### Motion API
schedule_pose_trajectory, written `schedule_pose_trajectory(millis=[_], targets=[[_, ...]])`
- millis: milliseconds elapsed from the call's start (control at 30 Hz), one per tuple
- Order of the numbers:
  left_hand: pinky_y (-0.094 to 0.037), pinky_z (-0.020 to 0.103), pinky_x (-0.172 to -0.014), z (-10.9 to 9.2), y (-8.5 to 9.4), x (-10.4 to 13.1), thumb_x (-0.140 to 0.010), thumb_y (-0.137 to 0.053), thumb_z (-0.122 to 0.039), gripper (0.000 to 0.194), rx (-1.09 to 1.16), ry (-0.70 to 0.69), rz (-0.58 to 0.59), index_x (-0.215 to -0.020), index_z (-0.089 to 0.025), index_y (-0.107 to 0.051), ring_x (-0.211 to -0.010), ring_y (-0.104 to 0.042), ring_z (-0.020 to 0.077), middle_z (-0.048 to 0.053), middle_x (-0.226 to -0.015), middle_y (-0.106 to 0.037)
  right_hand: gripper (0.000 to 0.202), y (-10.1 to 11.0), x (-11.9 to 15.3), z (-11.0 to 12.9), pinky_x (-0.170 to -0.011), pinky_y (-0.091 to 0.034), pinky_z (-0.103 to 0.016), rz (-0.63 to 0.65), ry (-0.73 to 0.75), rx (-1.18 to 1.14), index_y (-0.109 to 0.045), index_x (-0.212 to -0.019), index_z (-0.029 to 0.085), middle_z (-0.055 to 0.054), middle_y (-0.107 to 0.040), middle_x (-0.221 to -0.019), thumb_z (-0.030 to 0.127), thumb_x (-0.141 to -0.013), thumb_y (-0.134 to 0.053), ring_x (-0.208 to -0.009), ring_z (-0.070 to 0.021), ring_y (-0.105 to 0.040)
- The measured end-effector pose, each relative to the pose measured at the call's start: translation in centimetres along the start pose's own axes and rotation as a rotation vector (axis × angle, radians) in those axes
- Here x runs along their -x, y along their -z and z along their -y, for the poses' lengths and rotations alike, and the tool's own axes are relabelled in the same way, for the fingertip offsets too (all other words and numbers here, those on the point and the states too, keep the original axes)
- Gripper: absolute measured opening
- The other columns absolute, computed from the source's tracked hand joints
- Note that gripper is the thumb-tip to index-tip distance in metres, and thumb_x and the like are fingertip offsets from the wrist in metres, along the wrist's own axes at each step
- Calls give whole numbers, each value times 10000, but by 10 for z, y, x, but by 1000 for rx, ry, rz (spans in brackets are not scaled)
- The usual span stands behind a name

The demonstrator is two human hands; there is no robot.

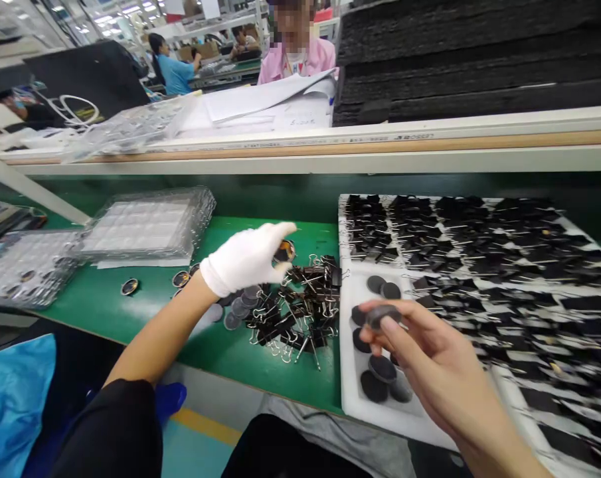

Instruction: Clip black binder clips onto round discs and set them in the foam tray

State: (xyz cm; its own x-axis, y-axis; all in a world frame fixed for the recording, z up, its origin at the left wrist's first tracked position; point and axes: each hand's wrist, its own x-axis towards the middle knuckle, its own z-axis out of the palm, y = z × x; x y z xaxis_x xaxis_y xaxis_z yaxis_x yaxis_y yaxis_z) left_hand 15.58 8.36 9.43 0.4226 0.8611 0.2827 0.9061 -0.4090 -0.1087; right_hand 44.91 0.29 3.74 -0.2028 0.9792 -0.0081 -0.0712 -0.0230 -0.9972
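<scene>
My left hand (250, 257), in a white glove, pinches a small round part with a dark rim and orange-gold inside (284, 251) above the green bench. Thumb and fingers of my bare right hand (429, 345) close on a dark grey round disc (381, 315) over the white foam tray (346, 372). Several black discs (374, 386) lie in the near left part of that tray. Between my hands is a heap of black binder clips (307, 299), partly below the left hand. Grey discs (238, 309) lie at its left side, partly hidden.
Rows of binder-clipped pieces (459, 232) fill much of the tray. Stacked clear plastic trays (141, 226) stand at the left, with loose round parts (129, 286) nearby. A white shelf edge (300, 162) crosses behind, carrying papers and black foam sheets (469, 60). A person in pink (320, 56) sits beyond.
</scene>
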Motion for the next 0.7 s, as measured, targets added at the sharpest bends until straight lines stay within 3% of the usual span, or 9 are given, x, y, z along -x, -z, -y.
schedule_pose_trajectory(millis=[133, 233, 333, 467, 567, 700], targets=[[-530, 339, -719, -54, 10, -17, -879, -590, -258, 663, 155, -356, 20, -1498, -179, -363, -916, -707, 262, 120, -1144, -689, 267, -9, -20, 15, -634, -531, -266, -55, 80, 106, -704, -1076, 229, -44, -690, -886, 459, -943, -674, -711, -143, -615], [-513, 322, -715, -71, 4, -23, -854, -598, -196, 555, 303, -518, -5, -1389, -178, -452, -922, -695, 251, 113, -1109, -693, 286, -16, -27, 10, -642, -527, -246, -130, 165, 126, -656, -1110, 244, -18, -639, -901, 390, -884, -755, -780, -144, -609], [-481, 308, -660, -73, -10, -25, -840, -604, -171, 452, 383, -625, 4, -1284, -177, -516, -838, -680, 235, 86, -984, -693, 304, -16, -30, 0, -607, -519, -230, -138, 116, 68, -611, -1068, 246, -8, -620, -889, 371, -854, -787, -794, -147, -610], [-439, 294, -590, -71, -20, -24, -919, -566, -225, 468, 462, -687, 59, -1374, -202, -457, -758, -656, 207, 75, -980, -698, 255, -9, -31, -9, -541, -485, -239, 25, -55, -9, -677, -1000, 223, 5, -611, -779, 394, -850, -792, -613, -110, -541], [-451, 291, -603, -73, -12, -24, -1008, -480, -293, 379, 508, -730, 151, -1379, -214, -470, -787, -661, 194, 80, -1054, -712, 255, -3, -30, -11, -518, -456, -243, 106, -154, -68, -708, -834, 196, -3, -598, -694, 417, -806, -832, -570, -101, -484], [-498, 289, -764, -56, 7, -24, -1046, -385, -227, 430, 388, -662, 159, -1472, -226, -435, -1038, -674, 204, 99, -1356, -636, 352, 2, -27, -8, -528, -486, -261, 77, -268, -275, -760, -962, 240, -44, -667, -803, 473, -727, -880, -647, -138, -544]])
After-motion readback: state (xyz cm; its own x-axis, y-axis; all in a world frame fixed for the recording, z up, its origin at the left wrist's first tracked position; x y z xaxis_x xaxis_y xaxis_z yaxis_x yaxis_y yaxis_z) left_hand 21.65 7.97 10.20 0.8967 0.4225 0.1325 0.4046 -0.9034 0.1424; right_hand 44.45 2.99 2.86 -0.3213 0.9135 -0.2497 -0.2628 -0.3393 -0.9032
